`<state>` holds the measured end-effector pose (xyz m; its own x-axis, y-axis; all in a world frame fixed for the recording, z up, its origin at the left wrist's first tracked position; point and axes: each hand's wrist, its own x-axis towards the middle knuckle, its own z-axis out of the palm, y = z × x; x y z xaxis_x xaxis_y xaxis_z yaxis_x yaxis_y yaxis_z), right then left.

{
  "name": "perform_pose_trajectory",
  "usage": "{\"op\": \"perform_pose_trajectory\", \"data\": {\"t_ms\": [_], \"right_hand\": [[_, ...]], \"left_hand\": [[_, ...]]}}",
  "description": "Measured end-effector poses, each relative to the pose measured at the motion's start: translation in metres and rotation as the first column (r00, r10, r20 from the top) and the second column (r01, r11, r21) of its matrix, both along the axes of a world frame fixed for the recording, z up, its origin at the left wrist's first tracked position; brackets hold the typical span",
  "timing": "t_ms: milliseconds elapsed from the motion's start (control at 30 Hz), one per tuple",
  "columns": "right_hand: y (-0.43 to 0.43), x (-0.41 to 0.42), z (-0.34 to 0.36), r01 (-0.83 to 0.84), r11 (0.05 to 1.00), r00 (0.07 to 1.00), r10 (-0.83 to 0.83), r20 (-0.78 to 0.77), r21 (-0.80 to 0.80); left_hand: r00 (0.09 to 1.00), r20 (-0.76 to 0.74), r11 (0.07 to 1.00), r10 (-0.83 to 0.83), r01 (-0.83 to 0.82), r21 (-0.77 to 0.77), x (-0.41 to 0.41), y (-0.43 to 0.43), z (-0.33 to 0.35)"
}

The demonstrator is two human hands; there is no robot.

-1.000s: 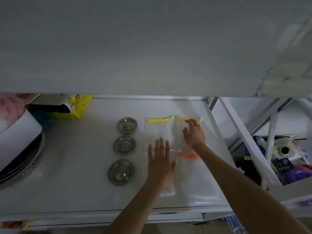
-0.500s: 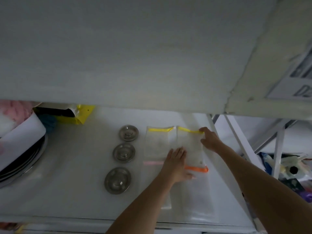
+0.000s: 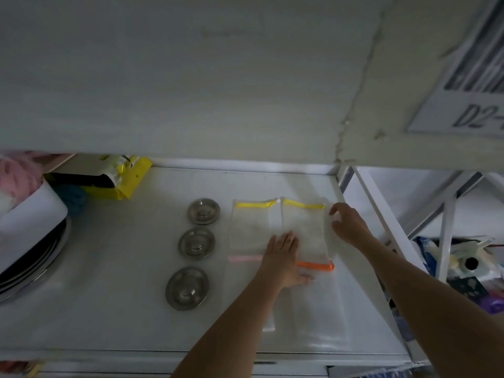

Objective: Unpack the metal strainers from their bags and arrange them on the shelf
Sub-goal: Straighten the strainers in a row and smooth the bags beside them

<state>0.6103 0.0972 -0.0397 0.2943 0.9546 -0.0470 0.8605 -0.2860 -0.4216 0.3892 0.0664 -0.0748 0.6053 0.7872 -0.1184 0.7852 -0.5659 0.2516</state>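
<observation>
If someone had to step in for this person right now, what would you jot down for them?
Left hand: flat, palm down on the empty bags where they meet, holding nothing.
Right hand: fingers loosely open at the right edge of the far right bag, apparently nudging it straight.
Strainers: three lie in a column on the shelf, far, middle, near, all out of their bags.
Bags: four flat clear ones in a two-by-two block right of the strainers, zip strips yellow, yellow, pink, orange.
Done: unpacking, as far as visible.
Left: finish squaring the bags, tidy the strainer column.
</observation>
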Motion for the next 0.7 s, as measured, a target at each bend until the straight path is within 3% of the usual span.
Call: {"op": "perform_pose_trajectory", "data": {"t_ms": [100,233,367,467,567,700], "right_hand": [[0.000,0.000,-0.007,-0.121,0.993,0.990,0.122,0.074,-0.012],[0.003,-0.004,-0.008,-0.153,0.986,0.982,0.159,0.101,-0.066],[0.004,-0.010,-0.010,-0.133,0.986,0.984,0.144,0.110,-0.102],[0.001,-0.020,-0.007,-0.039,0.999,0.999,0.039,0.018,-0.031],[-0.010,-0.035,0.003,0.023,0.998,0.999,-0.020,-0.047,0.061],[-0.045,-0.059,0.003,-0.041,0.994,0.995,0.050,-0.082,0.103]], "left_hand": [[1.000,-0.023,0.999,-0.017,0.016,-0.032,0.000,-0.001,0.002],[0.999,-0.040,1.000,-0.017,0.017,-0.010,-0.003,-0.004,0.003],[0.998,-0.062,1.000,-0.026,0.027,0.005,-0.002,-0.006,0.005],[0.997,-0.072,0.999,-0.036,0.037,0.005,-0.002,-0.008,0.008],[0.998,0.057,0.995,0.023,-0.029,0.096,-0.004,-0.014,0.013],[0.973,0.224,0.990,0.050,-0.078,0.118,-0.026,-0.070,0.008]]}}
